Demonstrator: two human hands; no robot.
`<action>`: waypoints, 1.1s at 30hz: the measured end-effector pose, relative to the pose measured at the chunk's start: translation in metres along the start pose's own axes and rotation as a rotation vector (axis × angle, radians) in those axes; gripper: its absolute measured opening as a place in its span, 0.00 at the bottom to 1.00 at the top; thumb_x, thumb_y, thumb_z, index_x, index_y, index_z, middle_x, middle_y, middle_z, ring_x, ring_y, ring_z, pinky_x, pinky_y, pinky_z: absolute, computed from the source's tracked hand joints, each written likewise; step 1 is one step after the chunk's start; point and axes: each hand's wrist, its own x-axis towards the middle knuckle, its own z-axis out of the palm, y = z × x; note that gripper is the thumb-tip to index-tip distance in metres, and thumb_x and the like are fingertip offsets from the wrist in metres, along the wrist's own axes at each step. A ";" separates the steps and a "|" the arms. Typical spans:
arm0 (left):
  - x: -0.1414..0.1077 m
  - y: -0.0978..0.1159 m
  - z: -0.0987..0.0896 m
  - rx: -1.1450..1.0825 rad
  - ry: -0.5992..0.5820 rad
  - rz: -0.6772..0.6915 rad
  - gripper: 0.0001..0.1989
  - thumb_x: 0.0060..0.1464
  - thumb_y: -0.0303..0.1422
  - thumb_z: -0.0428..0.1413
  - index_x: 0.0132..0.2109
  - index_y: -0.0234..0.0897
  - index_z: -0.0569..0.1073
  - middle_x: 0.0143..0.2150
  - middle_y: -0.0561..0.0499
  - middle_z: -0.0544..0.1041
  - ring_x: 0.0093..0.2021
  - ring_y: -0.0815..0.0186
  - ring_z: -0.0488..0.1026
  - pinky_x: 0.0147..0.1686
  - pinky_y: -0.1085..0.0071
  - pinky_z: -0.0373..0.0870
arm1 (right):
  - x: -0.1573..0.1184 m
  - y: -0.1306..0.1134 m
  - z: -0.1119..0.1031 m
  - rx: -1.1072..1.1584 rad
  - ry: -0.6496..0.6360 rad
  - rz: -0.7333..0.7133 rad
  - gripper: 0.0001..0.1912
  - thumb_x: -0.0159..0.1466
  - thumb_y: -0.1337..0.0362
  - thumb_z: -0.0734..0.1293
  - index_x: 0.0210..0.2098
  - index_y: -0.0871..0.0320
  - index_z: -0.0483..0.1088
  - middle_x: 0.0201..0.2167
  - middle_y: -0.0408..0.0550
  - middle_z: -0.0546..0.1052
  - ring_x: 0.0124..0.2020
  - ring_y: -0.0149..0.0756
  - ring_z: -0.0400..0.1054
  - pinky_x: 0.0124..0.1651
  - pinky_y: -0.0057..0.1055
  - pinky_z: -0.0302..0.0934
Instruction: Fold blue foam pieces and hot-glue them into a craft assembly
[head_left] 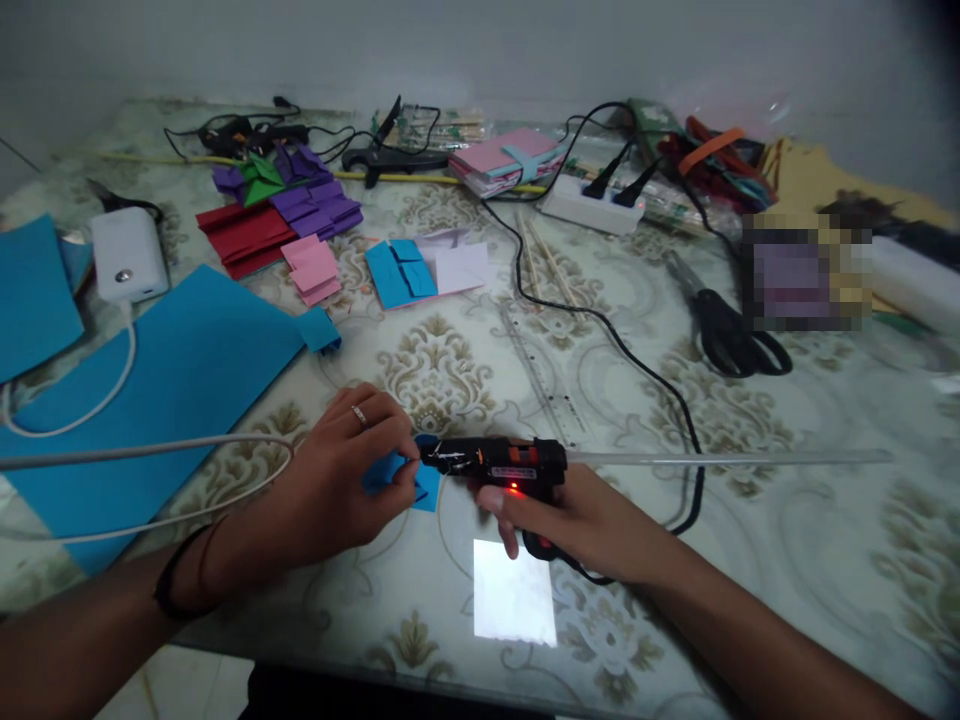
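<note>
My right hand [555, 510] is wrapped around the grip of a black hot glue gun [491, 458]. A red light glows on the gun's side, and a long clear glue stick [727, 459] sticks out of its back. The nozzle points left and meets the fingertips of my left hand [352, 470]. Thumb and forefinger of that hand are pinched together at a small piece of folded blue paper [427, 495], partly hidden behind the fingers and the nozzle.
Large blue sheets [165, 390] and a white power bank [129, 255] with its cable lie left. Behind are folded coloured papers [315, 205] and a white power strip [592, 205]. Black scissors [724, 325] and a clear ruler [540, 375] lie right of centre. The gun's black cord [637, 350] crosses the table.
</note>
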 end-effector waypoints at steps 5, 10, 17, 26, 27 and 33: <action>0.000 0.000 0.001 0.003 0.013 0.006 0.10 0.54 0.20 0.58 0.37 0.42 0.70 0.36 0.51 0.76 0.39 0.60 0.72 0.43 0.58 0.72 | -0.001 -0.003 0.001 -0.029 0.009 -0.066 0.21 0.66 0.44 0.71 0.37 0.57 0.70 0.23 0.40 0.72 0.21 0.29 0.66 0.21 0.26 0.56; 0.000 0.000 0.001 0.084 0.071 0.020 0.09 0.57 0.23 0.59 0.40 0.42 0.72 0.37 0.51 0.77 0.40 0.59 0.73 0.43 0.58 0.71 | 0.000 -0.001 0.002 -0.013 0.027 -0.068 0.21 0.66 0.45 0.71 0.40 0.57 0.70 0.24 0.39 0.72 0.23 0.29 0.68 0.22 0.25 0.58; 0.000 0.005 -0.001 0.128 0.049 -0.006 0.07 0.58 0.22 0.59 0.38 0.39 0.73 0.36 0.51 0.78 0.40 0.60 0.72 0.43 0.60 0.71 | 0.002 0.003 0.002 -0.028 0.002 -0.114 0.17 0.67 0.51 0.72 0.43 0.58 0.70 0.24 0.38 0.73 0.21 0.26 0.66 0.20 0.23 0.57; 0.000 0.005 0.000 0.083 0.043 0.028 0.09 0.58 0.20 0.59 0.38 0.38 0.70 0.38 0.52 0.76 0.41 0.62 0.71 0.44 0.61 0.71 | 0.002 0.007 0.002 -0.068 0.028 -0.152 0.17 0.68 0.50 0.71 0.44 0.58 0.70 0.26 0.39 0.73 0.22 0.27 0.68 0.21 0.23 0.60; 0.000 0.005 0.000 0.079 0.046 0.025 0.09 0.58 0.19 0.58 0.39 0.39 0.70 0.38 0.52 0.75 0.41 0.62 0.71 0.44 0.61 0.71 | 0.002 0.007 0.002 -0.074 0.025 -0.149 0.17 0.68 0.50 0.71 0.44 0.57 0.70 0.26 0.39 0.72 0.21 0.27 0.68 0.21 0.23 0.59; 0.000 0.007 -0.001 0.047 0.012 0.011 0.11 0.58 0.18 0.58 0.42 0.39 0.68 0.39 0.52 0.76 0.42 0.62 0.72 0.45 0.61 0.72 | 0.002 0.003 0.002 -0.032 0.013 -0.139 0.18 0.67 0.49 0.71 0.43 0.57 0.69 0.25 0.38 0.72 0.22 0.28 0.69 0.21 0.24 0.59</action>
